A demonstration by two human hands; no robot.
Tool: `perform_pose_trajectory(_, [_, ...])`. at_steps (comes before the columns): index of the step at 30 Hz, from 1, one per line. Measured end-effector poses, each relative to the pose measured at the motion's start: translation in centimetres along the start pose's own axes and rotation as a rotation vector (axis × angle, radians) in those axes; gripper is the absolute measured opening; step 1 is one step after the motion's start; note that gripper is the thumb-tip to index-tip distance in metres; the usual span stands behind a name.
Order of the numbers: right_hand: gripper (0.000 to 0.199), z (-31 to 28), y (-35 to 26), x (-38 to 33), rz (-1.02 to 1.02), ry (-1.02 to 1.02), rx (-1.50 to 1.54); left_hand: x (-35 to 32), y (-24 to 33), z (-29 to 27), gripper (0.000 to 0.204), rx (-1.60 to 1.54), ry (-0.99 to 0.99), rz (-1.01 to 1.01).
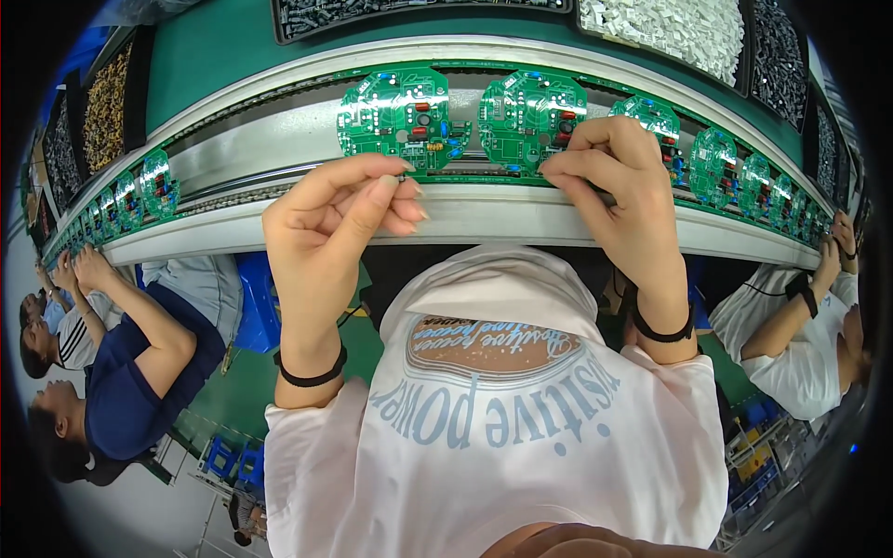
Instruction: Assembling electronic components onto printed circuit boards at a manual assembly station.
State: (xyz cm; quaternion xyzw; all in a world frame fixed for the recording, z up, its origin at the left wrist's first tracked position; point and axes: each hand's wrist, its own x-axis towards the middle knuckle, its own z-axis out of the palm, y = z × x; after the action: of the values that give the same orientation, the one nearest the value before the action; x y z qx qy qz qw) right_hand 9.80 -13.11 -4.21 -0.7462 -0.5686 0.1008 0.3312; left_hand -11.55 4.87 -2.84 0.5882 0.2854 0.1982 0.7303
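A curved conveyor rail (521, 216) sweeps from 9 to 3 o'clock in front of me, carrying a row of round green circuit boards. The 2 biggest sit straight ahead: the left board (395, 116) at 12 o'clock and the right board (530, 116) just beside it at 1. Bins of small parts line the counter (233, 56) beyond the rail.

My right hand (619, 191) curls at the right board's lower edge, fingertips pressed together on it; I cannot tell whether they pinch a part. My left hand (339, 219) hovers near the left board's lower edge, thumb and forefinger pinching a tiny component (402, 179).

Done well, I judge, this means holding the part upright and steadying the board by its rim, clear of fitted parts. Open room lies only between my hands; co-workers' arms (139, 312) crowd 8 and 4 o'clock.
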Motion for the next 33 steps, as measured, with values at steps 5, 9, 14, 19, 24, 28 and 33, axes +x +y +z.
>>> perform_pose_trajectory(5, [0.018,0.1,0.0,0.2,-0.018,0.009,0.023,-0.1,0.1,-0.2,0.019,0.010,-0.007,-0.017])
perform_pose_trajectory(9, [0.017,-0.5,-0.3,0.7,-0.060,-0.019,-0.009,-0.1,0.2,-0.1,0.020,-0.009,0.001,-0.023])
perform_pose_trajectory(14, [0.016,-0.7,-0.7,1.2,-0.145,-0.101,-0.085,-0.3,0.5,-0.3,0.020,0.026,-0.004,-0.022])
perform_pose_trajectory(19, [0.015,0.0,-1.6,1.0,-0.173,-0.085,-0.171,-0.3,0.6,-1.6,0.019,0.098,0.004,0.021])
perform_pose_trajectory(24, [0.015,-0.3,-1.4,1.0,-0.166,-0.091,-0.160,0.0,1.0,-2.2,0.014,0.196,-0.005,0.044])
perform_pose_trajectory(28, [0.014,-0.2,-0.5,0.7,-0.169,-0.055,-0.106,0.3,1.9,-1.7,0.012,0.315,0.034,0.019])
perform_pose_trajectory(33, [0.015,-0.1,-0.8,0.5,-0.162,-0.046,-0.121,1.1,2.1,-2.0,0.013,0.644,-0.014,0.077])
